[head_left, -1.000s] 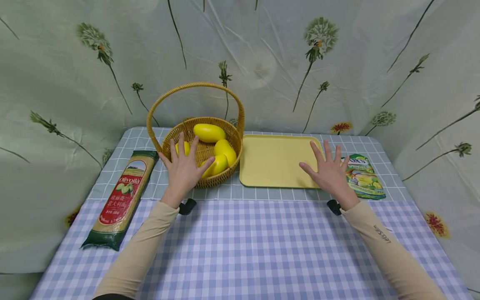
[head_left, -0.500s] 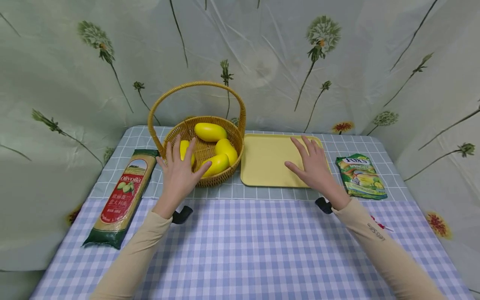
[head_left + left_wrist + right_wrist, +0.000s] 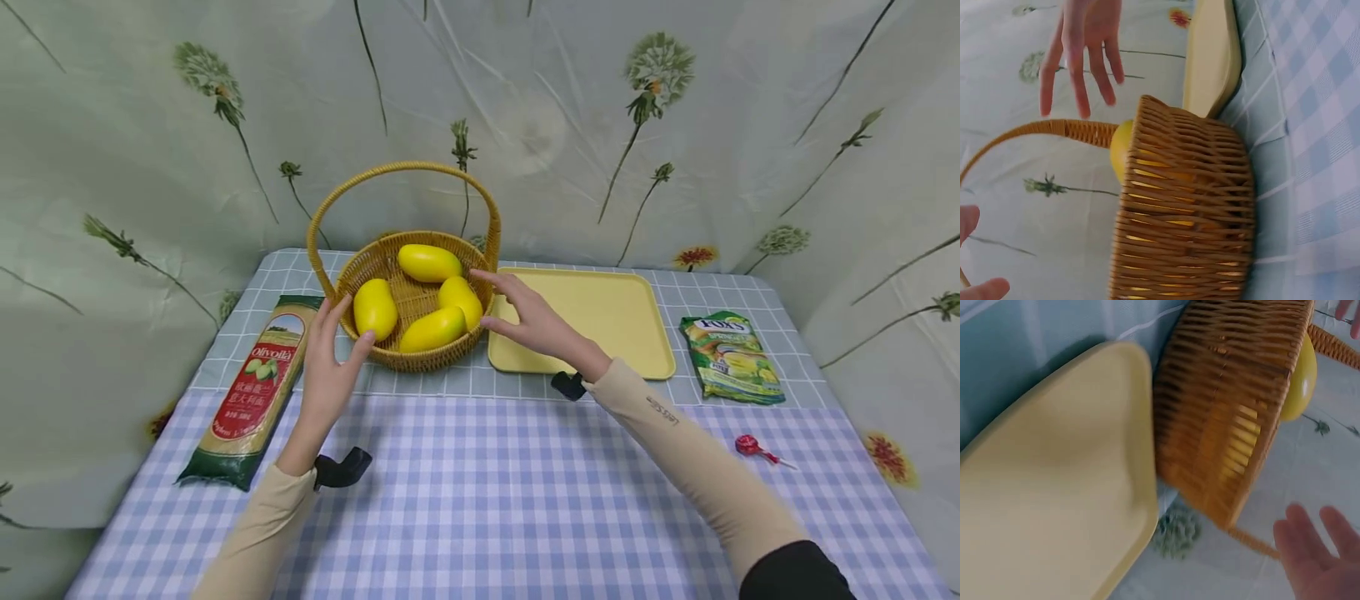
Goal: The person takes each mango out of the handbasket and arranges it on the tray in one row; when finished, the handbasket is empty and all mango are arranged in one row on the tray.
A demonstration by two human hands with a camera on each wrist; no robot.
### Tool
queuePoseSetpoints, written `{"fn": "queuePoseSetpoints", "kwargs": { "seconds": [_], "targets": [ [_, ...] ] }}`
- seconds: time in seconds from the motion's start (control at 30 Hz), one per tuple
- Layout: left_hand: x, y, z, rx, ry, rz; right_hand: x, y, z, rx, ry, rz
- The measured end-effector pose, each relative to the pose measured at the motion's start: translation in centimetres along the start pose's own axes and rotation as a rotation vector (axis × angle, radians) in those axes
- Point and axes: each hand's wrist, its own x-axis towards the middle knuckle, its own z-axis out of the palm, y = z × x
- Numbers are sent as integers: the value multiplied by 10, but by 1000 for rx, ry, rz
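A round wicker basket (image 3: 423,360) with a tall looped handle (image 3: 405,166) holds several yellow mangoes (image 3: 375,309). At its left side my left hand (image 3: 327,375) hovers with fingers extended and thumb apart, holding nothing. My right hand (image 3: 536,319) reaches in from the right over the yellow tray (image 3: 611,321), its fingertips near the basket's right rim. In the left wrist view the right hand (image 3: 1088,53) hangs with spread fingers above the basket wall (image 3: 1185,206). Relaxed fingers of the right hand (image 3: 1322,562) show beside the basket in the right wrist view.
A long pack of spaghetti (image 3: 251,392) lies left of the basket. On the right is a green FOX'S candy bag (image 3: 731,357), with a red lollipop (image 3: 750,446) nearer the front. A flower-printed curtain (image 3: 555,100) hangs behind the table's back edge.
My right hand has swept left from beside the candy bag to the basket's right side. My left hand has drawn back and left from over the basket. The lollipop has come into sight.
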Motion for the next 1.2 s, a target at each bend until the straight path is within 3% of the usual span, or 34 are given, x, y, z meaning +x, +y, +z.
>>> {"fn": "queuePoseSetpoints", "kwargs": {
  "seconds": [0.13, 0.37, 0.6, 0.77, 0.83, 1.0, 1.03, 1.2],
  "targets": [
    [-3, -11, 1, -100, 6, -94, 18, -2, 10, 57, -88, 5],
    [-1, -29, 9, -199, -43, -244, 40, -4, 22, 69, -215, 45],
    [6, -41, 15, -286, -74, -285, 52, -6, 31, 50, -273, 71],
    [10, -38, 18, -354, -89, -346, 57, -5, 40, 86, -303, 56],
    [10, -32, 18, -372, -91, -370, 59, -5, 42, 104, -300, 41],
    [9, -38, 22, -395, -91, -371, 68, -8, 43, 118, -262, -20],
    [10, -44, 23, -399, -89, -367, 70, -10, 43, 107, -255, -19],
    [10, -44, 23, -427, -98, -385, 79, -18, 44, 48, -244, 30]
  ]
}}
